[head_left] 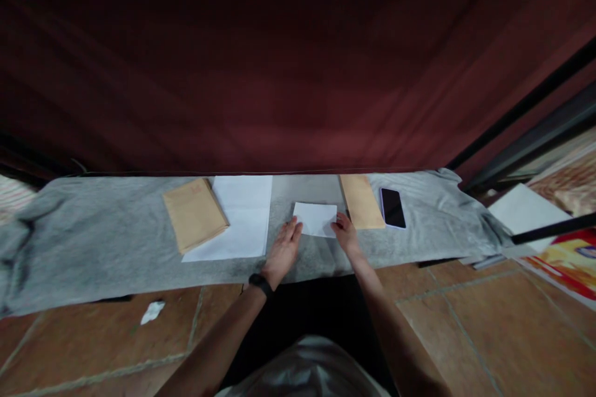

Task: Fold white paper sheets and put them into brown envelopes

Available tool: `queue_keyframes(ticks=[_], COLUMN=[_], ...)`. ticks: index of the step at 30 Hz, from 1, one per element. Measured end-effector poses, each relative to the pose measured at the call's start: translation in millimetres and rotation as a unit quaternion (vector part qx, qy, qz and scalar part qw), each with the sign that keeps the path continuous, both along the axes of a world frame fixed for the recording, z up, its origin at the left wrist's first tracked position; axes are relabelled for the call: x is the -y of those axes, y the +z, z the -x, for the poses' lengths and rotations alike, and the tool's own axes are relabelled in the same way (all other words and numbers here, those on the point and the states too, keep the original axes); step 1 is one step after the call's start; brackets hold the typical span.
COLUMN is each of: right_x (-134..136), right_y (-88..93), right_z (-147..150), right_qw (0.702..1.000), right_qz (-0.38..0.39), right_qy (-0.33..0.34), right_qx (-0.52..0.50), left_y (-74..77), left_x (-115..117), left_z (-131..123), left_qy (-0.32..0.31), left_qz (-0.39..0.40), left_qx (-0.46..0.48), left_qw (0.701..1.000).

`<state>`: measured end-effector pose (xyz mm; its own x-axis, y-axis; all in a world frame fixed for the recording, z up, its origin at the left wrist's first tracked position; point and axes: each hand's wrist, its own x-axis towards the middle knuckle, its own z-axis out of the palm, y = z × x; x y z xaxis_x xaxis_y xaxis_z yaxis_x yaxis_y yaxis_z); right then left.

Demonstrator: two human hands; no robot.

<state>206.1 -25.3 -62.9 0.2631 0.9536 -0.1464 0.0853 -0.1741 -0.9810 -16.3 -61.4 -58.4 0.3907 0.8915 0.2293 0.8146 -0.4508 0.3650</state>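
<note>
A small white rectangle of paper (316, 218) lies in front of me on the grey cloth; I cannot tell for certain if it is folded. My left hand (285, 247), with a black band on the wrist, rests flat at the paper's left edge, its fingers stretched out. At the opposite edge, my right hand (346, 233) has its fingers curled and pinches the paper's right side. Just beyond that hand lies a narrow brown envelope (364, 201). Left of my left hand are larger white sheets (246, 217), partly covered by a stack of brown envelopes (195, 214).
A dark-screened phone (393, 208) lies right of the narrow envelope. The grey cloth (116, 229) covers a long, narrow surface against a dark red fabric wall (298, 87). Black bars (526, 102) slant at the right. A white scrap (152, 311) is on the tiled floor.
</note>
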Motion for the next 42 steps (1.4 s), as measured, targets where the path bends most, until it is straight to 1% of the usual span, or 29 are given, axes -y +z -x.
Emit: queue_keyframes(ticks=[4,6,7,9,12,14,16,18,20,22,23,25,28,32,35,39,42], right_x=[1.4,3.4,4.6,7.1,11.0,13.8,16.8,20.1,23.7,27.7,29.7,33.4,37.0,38.5,38.2,37.6,37.6], right_y=[-3.8,-3.4,-3.1,-2.5,-1.1,0.1,0.6,-0.3,-2.8,-6.1,-7.6,-9.8,-11.0,-11.7,-12.4,-12.4,-12.0], right_z=[1.6,3.5,4.6,6.7,8.8,9.7,11.1,14.1,19.2,25.4,28.3,33.1,36.7,37.7,38.5,40.1,41.1], right_qw=[0.996,0.986,0.976,0.951,0.931,0.918,0.893,0.869,0.854,0.843,0.836,0.825,0.816,0.811,0.809,0.810,0.812], right_qz=[-0.011,-0.036,-0.052,-0.078,-0.083,-0.080,-0.092,-0.123,-0.158,-0.178,-0.180,-0.174,-0.161,-0.158,-0.158,-0.152,-0.144], right_qy=[0.014,0.029,0.037,0.052,0.060,0.053,0.047,0.060,0.101,0.160,0.186,0.214,0.207,0.183,0.182,0.180,0.177], right_qx=[0.086,0.161,0.209,0.295,0.350,0.384,0.437,0.475,0.485,0.482,0.483,0.493,0.515,0.532,0.536,0.537,0.538], left_y=[5.4,8.9,10.0,10.6,8.1,5.9,4.4,4.0,4.3,5.1,5.4,6.0,6.2,5.6,4.7,2.7,0.8], left_x=[3.5,5.4,6.3,7.4,7.1,6.0,5.1,4.7,5.0,5.6,5.9,6.0,5.1,3.7,4.5,2.4,-8.6], left_z=[-6.7,-9.7,-10.8,-11.9,-11.9,-11.9,-12.3,-12.9,-13.7,-14.5,-15.0,-15.6,-15.4,-12.2,-11.2,-19.2,-30.8], left_qy=[-0.003,0.012,0.013,-0.009,-0.053,-0.060,-0.059,-0.061,-0.061,-0.060,-0.059,-0.058,-0.061,-0.065,-0.063,-0.023,-0.003], left_qz=[0.005,-0.005,-0.009,-0.014,-0.017,-0.014,-0.008,-0.001,0.004,0.008,0.010,0.013,0.012,0.010,0.008,0.012,0.014], left_qx=[-0.091,-0.111,-0.114,-0.115,-0.114,-0.115,-0.116,-0.116,-0.117,-0.117,-0.115,-0.114,-0.116,-0.116,-0.101,-0.079,-0.072], left_qw=[0.996,0.994,0.993,0.993,0.992,0.991,0.991,0.991,0.991,0.991,0.991,0.992,0.991,0.991,0.993,0.997,0.997])
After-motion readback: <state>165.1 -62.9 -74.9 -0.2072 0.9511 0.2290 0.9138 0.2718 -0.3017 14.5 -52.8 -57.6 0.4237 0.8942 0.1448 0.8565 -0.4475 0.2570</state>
